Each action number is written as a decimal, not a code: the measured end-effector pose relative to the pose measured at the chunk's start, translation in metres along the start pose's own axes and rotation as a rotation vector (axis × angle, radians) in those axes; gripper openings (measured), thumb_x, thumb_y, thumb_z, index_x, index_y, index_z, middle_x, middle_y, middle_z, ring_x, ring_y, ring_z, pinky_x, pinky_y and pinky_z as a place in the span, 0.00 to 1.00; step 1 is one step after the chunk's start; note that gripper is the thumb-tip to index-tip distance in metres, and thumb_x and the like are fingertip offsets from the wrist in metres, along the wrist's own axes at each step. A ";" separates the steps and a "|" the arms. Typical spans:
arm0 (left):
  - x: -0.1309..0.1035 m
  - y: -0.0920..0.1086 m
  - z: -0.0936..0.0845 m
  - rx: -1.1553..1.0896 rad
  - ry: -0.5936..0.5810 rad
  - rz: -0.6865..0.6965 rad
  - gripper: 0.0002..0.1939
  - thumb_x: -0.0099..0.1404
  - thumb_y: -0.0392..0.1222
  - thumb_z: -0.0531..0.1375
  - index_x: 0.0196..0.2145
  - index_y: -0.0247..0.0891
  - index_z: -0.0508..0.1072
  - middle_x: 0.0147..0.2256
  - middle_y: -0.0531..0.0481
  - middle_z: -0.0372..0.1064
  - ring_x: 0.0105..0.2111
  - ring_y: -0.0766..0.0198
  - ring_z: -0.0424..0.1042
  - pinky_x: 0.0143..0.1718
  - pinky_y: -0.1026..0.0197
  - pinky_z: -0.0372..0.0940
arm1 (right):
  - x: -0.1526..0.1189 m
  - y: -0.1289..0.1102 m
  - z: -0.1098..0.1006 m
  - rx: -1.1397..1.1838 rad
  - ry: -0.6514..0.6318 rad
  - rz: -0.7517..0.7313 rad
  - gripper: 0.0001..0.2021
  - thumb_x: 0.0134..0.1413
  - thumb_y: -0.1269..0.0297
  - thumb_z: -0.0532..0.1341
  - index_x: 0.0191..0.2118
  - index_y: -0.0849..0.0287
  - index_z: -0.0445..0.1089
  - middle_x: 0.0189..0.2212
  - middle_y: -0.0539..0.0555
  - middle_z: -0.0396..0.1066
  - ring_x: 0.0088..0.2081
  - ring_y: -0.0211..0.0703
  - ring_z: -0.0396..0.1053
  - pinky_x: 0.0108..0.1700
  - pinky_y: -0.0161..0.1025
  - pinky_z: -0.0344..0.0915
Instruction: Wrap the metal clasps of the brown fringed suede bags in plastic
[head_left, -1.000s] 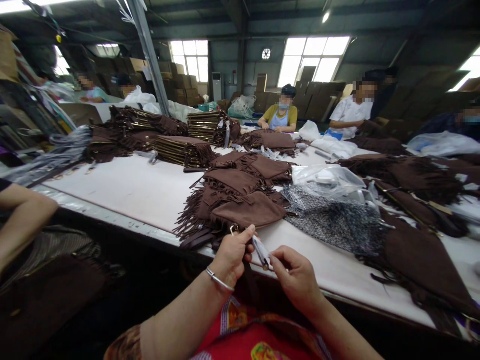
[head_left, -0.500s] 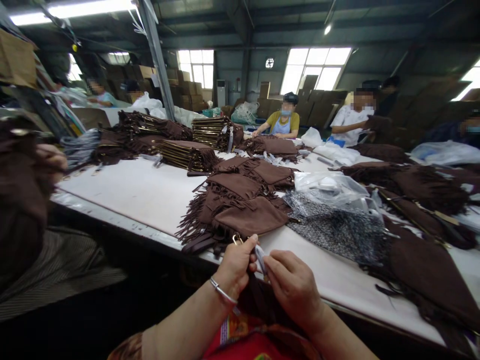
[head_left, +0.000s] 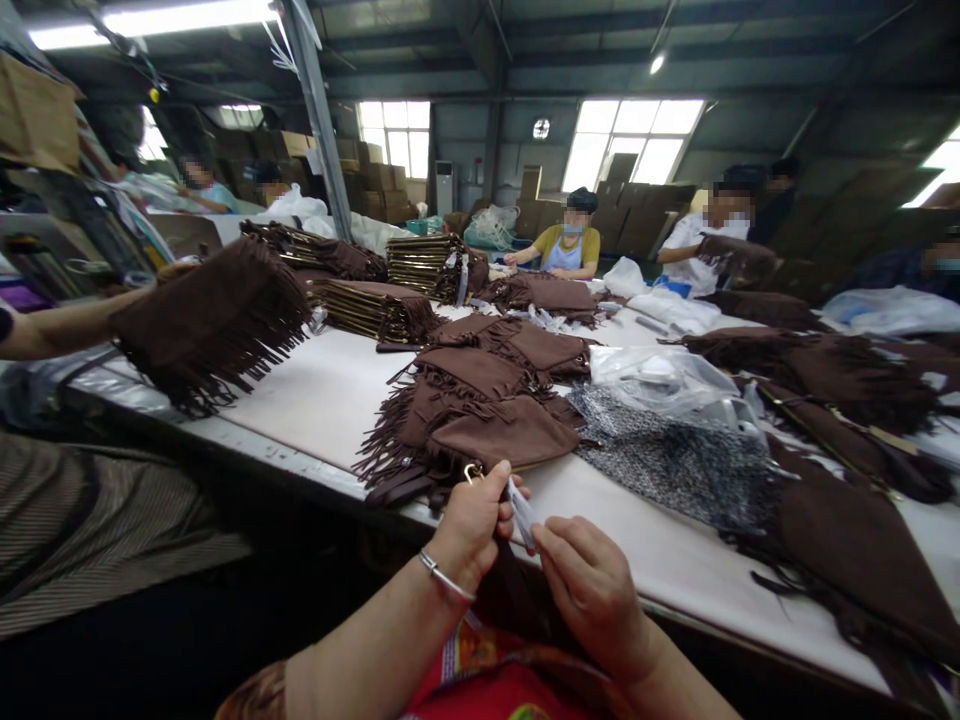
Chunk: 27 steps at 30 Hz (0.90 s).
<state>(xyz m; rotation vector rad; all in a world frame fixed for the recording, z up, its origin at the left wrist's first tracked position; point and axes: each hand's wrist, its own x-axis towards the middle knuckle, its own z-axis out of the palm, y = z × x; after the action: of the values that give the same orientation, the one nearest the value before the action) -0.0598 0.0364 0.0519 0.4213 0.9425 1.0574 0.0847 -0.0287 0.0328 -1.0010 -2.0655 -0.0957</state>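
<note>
My left hand [head_left: 474, 520] is closed around a dark brown strap [head_left: 514, 590], which hangs down toward my lap. A gold clasp [head_left: 472, 472] shows just beyond its thumb. Between my two hands is a small whitish strip [head_left: 521, 512], like a tag or a plastic wrapping; I cannot tell which. My right hand [head_left: 589, 585] pinches its lower end with thumb and fingertips, while its upper end meets my left fingers. Just past the clasp, a brown fringed bag [head_left: 506, 432] lies on top of others at the table's near edge.
A co-worker's arm [head_left: 75, 322] at the left holds a brown fringed bag [head_left: 217, 315] over the white table [head_left: 322, 400]. Stacked bags [head_left: 375, 308] stand behind. To the right lie grey speckled fabric [head_left: 675, 450], clear plastic [head_left: 660, 375] and more brown bags [head_left: 862, 540].
The co-worker's fringed bag has swung from the left edge out over the table. My right hand has shifted slightly down, and more of the whitish strip shows. My left hand stays nearly still.
</note>
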 end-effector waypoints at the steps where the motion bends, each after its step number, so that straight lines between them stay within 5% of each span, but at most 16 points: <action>1: -0.001 0.000 0.000 -0.005 -0.003 -0.001 0.17 0.58 0.49 0.65 0.30 0.28 0.71 0.23 0.47 0.68 0.14 0.79 0.50 0.14 0.72 0.43 | -0.001 0.000 0.000 -0.007 -0.004 -0.010 0.16 0.58 0.78 0.55 0.49 0.59 0.69 0.36 0.59 0.73 0.35 0.46 0.68 0.37 0.44 0.68; 10: -0.002 0.002 -0.002 0.064 -0.009 0.015 0.16 0.61 0.48 0.63 0.32 0.28 0.70 0.23 0.48 0.68 0.14 0.78 0.52 0.13 0.72 0.44 | -0.012 0.003 -0.005 0.068 0.084 0.131 0.15 0.57 0.79 0.58 0.48 0.58 0.69 0.38 0.58 0.69 0.39 0.45 0.67 0.40 0.43 0.69; 15: -0.002 0.001 0.001 0.069 -0.016 0.014 0.17 0.60 0.49 0.63 0.31 0.29 0.70 0.19 0.53 0.64 0.13 0.78 0.51 0.13 0.72 0.45 | -0.005 0.003 -0.005 -0.069 0.065 0.030 0.23 0.55 0.78 0.61 0.56 0.60 0.65 0.45 0.63 0.68 0.42 0.49 0.66 0.42 0.48 0.68; 22: -0.006 0.001 0.002 0.075 -0.007 -0.012 0.14 0.63 0.45 0.60 0.32 0.28 0.69 0.20 0.51 0.65 0.14 0.78 0.51 0.13 0.72 0.44 | 0.005 0.000 -0.007 -0.090 0.039 -0.089 0.15 0.56 0.80 0.58 0.47 0.62 0.72 0.37 0.60 0.72 0.37 0.47 0.65 0.37 0.45 0.66; 27: -0.005 0.005 -0.001 0.033 0.006 0.004 0.13 0.64 0.45 0.60 0.32 0.28 0.68 0.23 0.49 0.67 0.14 0.79 0.52 0.13 0.73 0.44 | -0.014 0.002 -0.006 0.147 0.029 0.097 0.12 0.58 0.76 0.57 0.44 0.57 0.74 0.39 0.58 0.72 0.42 0.46 0.68 0.43 0.45 0.67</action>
<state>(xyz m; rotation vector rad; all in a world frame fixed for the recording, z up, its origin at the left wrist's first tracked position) -0.0643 0.0345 0.0568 0.4472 0.9660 1.0487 0.0949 -0.0378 0.0266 -1.0014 -1.9635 0.0898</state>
